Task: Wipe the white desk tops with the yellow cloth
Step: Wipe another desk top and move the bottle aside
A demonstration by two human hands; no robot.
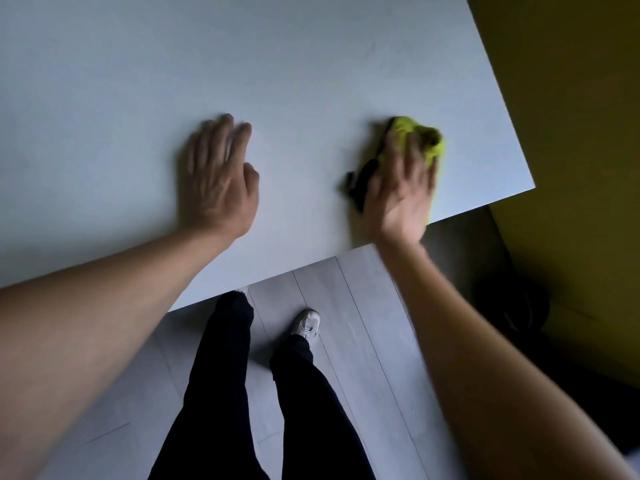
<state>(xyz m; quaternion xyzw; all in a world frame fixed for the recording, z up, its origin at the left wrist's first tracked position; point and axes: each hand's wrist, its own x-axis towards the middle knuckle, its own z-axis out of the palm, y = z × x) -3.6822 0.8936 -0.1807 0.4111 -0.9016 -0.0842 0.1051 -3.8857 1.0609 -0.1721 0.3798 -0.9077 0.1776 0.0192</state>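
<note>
A: Worktop (242,64) white, bare. Left hand (216,181) flat on it, fingers straight, well apart from the yellow cloth (420,140).

B: Cloth near worktop's right corner, under right hand (403,188); fingers straight, pressing. Soft, light, bunches easily; press its middle.

Under my feet the floor (349,327) was pale grey planks laid in long strips. A mustard-yellow wall (568,109) stood to my right, falling into deep shadow near its base, and the light was dim and cool.
</note>
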